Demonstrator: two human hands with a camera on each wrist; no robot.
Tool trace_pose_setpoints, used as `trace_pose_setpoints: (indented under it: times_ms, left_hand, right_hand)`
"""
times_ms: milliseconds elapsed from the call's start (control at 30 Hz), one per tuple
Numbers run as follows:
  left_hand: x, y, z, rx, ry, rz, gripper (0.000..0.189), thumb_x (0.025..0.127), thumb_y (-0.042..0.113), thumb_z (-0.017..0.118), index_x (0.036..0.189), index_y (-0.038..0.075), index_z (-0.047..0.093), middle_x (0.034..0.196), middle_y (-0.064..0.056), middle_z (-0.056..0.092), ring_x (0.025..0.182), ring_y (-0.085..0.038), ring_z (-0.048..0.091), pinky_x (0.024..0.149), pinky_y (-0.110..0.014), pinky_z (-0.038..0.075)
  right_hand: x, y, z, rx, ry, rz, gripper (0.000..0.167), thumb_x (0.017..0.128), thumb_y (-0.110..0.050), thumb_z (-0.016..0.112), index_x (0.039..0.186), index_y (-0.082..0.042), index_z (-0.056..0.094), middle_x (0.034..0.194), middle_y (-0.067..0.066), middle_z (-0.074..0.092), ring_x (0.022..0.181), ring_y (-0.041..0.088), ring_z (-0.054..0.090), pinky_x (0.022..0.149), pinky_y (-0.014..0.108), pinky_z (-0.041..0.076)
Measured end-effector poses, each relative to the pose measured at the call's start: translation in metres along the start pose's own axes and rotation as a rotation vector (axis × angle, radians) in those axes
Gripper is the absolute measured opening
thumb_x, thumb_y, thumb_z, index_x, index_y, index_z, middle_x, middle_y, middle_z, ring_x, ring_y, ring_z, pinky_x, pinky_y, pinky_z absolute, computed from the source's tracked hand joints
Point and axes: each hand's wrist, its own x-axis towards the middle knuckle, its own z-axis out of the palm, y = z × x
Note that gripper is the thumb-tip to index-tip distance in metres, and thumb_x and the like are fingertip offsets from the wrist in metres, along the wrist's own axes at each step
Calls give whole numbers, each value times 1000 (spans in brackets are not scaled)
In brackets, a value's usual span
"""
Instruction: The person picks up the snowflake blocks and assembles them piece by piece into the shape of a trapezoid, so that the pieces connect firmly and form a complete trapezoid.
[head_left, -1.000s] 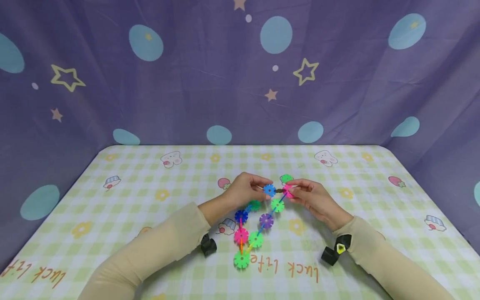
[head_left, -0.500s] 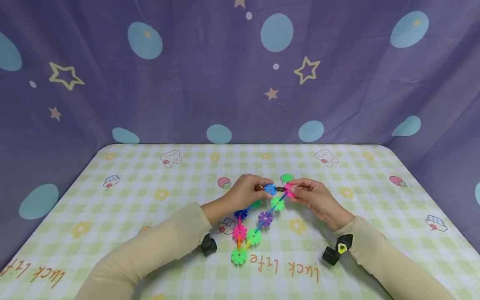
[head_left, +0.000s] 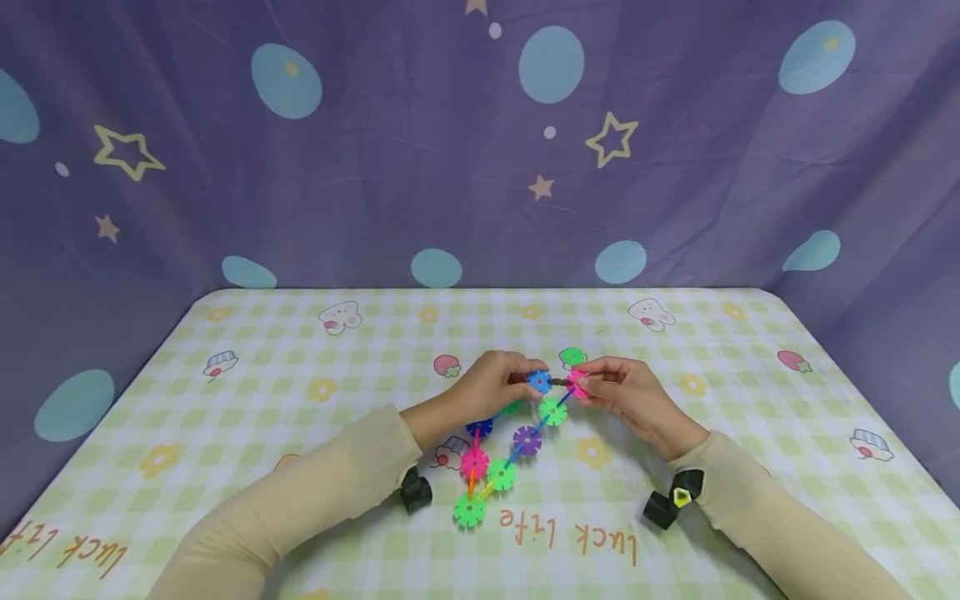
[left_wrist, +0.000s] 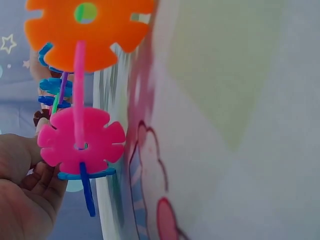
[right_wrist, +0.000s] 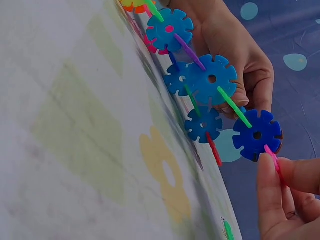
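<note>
In the head view my left hand pinches a blue snowflake disc between thumb and fingers. My right hand pinches a pink snowflake disc, seen close by in the right wrist view as a pink disc turned edge-on. Between the two, a brown disc shows edge-on. Linked discs hang below the hands in a narrow loop, among them a purple disc, another pink disc and a green disc at the near end. The left hand partly hides the loop's left side.
A single green disc lies on the table just beyond the right hand. The checked tablecloth has printed pictures, and a purple curtain hangs behind and at both sides. Black wrist cameras sit on the sleeves.
The loop's near end has swung a little to the left and away from me. Both hands stay almost in place, still holding the blue and pink discs.
</note>
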Motion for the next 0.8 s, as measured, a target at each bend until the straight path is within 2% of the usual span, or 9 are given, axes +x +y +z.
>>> trace_pose_setpoints:
  times_ms: [433, 800]
  left_hand:
    - [-1, 0, -1, 101, -40, 102, 39, 85, 17, 68, 122, 7, 63, 92, -2, 66, 64, -7, 47, 60, -20, 41]
    - [-3, 7, -1, 135, -50, 137, 42, 86, 17, 66, 126, 5, 61, 94, -3, 65, 68, -7, 51, 63, -20, 44]
  right_hand:
    - [-2, -4, 2, -77, 30, 15, 28, 89, 8, 54, 113, 23, 51, 87, 3, 68, 76, 14, 67, 71, 29, 57]
    - [0, 4, 3, -64, 39, 37, 34, 89, 9, 52, 118, 24, 46, 87, 1, 68, 75, 12, 67, 71, 27, 56]
